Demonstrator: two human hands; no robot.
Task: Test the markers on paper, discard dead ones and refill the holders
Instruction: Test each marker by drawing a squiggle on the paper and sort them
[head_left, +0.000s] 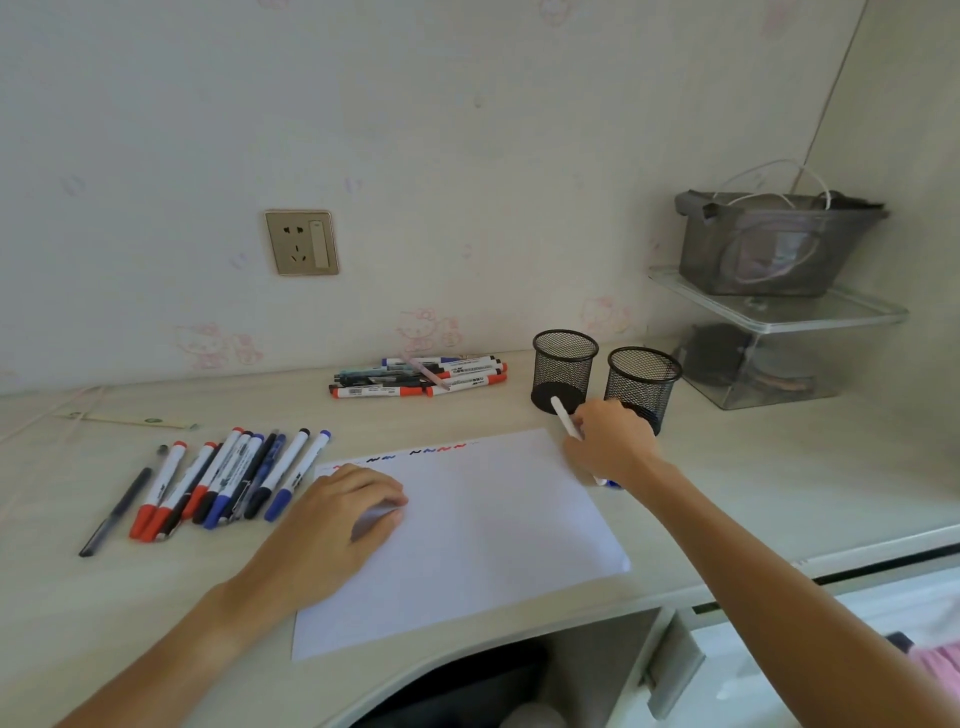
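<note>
A white sheet of paper (483, 530) lies on the desk, with small red, blue and black test squiggles along its far edge. My left hand (337, 519) rests flat on the paper's left part. My right hand (608, 447) grips a white marker (563, 418) with a blue end, at the paper's far right corner, just in front of two black mesh holders (565, 370) (643, 387). A row of several markers and pens (218, 480) lies left of the paper. Another pile of markers (421, 376) lies at the back by the wall.
A clear lidded box (779, 358) with a grey basket (774, 244) on top stands at the back right. A ruler (130, 420) lies at the back left. A wall socket (302, 242) sits above the desk. The desk's front edge curves over an open space below.
</note>
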